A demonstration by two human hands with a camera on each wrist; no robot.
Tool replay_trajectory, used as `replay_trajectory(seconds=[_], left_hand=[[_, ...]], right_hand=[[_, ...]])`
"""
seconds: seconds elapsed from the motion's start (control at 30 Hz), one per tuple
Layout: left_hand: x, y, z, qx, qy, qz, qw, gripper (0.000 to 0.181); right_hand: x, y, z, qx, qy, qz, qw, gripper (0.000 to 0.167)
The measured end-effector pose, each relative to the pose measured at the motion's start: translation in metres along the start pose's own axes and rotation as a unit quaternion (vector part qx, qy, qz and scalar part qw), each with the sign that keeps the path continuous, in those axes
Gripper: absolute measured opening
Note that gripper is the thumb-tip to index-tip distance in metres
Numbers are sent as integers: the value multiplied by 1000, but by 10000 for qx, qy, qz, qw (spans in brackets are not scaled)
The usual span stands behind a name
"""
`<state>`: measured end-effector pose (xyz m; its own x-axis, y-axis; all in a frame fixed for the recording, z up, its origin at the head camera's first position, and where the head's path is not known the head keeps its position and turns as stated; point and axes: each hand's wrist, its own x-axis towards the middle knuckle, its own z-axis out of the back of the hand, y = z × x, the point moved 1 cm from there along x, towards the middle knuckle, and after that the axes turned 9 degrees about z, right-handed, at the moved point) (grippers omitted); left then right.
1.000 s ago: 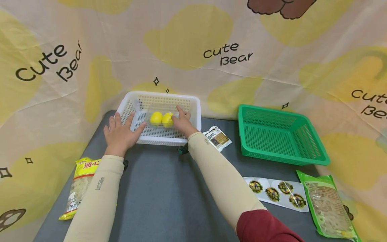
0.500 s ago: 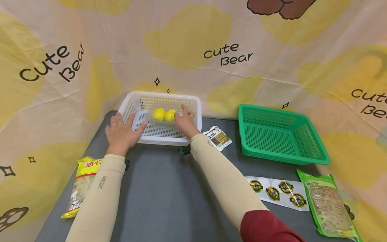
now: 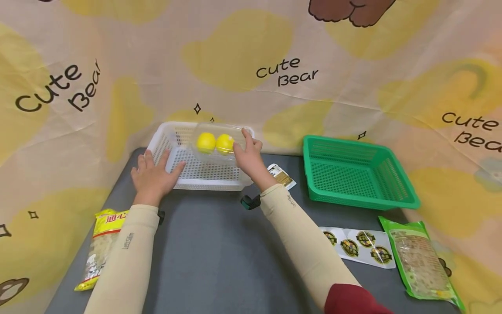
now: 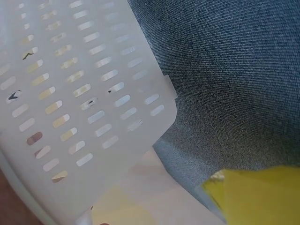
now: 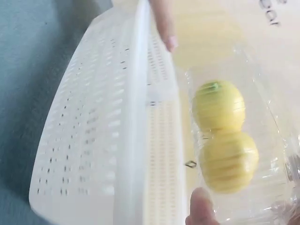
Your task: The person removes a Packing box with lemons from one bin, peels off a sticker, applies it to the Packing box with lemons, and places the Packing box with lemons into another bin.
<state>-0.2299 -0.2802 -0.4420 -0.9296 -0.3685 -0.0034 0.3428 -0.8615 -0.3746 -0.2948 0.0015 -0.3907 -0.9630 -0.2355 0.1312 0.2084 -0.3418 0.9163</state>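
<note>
At mid-frame, right hand [image 3: 251, 159] clamped on clear two-lemon pack [image 3: 215, 144], over white perforated basket [image 3: 207, 185], left hand [image 3: 154, 178] spread against its left end.

Cannot read lettering on sticker sheet [image 3: 366, 247], partly behind right sleeve [image 3: 307, 237]. Cannot see whole white sachet [image 3: 284, 178], partly behind right hand [image 3: 252, 160], or yellow bag [image 3: 101, 249], overlapped by left sleeve [image 3: 128, 248]. In right wrist view, see white basket [image 5: 91, 112] blurred, clear container [image 5: 267, 105] cut by edge.
</note>
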Motion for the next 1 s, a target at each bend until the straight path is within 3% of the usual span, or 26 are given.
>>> replay_trajectory(seconds=[0.33, 0.6, 0.8, 1.0], left_hand=[[-1, 0, -1, -63, -113, -46, 9999, 97], [-2, 1, -2, -78, -13, -55, 10000, 97], [-1, 1, -1, -89, 22, -68, 9999, 96], [0, 2, -2, -78, 58, -59, 9999, 98]], right_hand=[[-77, -11, 58, -261, -409, 335, 9983, 65], [-148, -37, 100, -154, -392, 155, 9990, 64], [-187, -49, 115, 321, -539, -374, 9973, 64], [-203, -72, 106, -30, -565, -353, 9978, 63]])
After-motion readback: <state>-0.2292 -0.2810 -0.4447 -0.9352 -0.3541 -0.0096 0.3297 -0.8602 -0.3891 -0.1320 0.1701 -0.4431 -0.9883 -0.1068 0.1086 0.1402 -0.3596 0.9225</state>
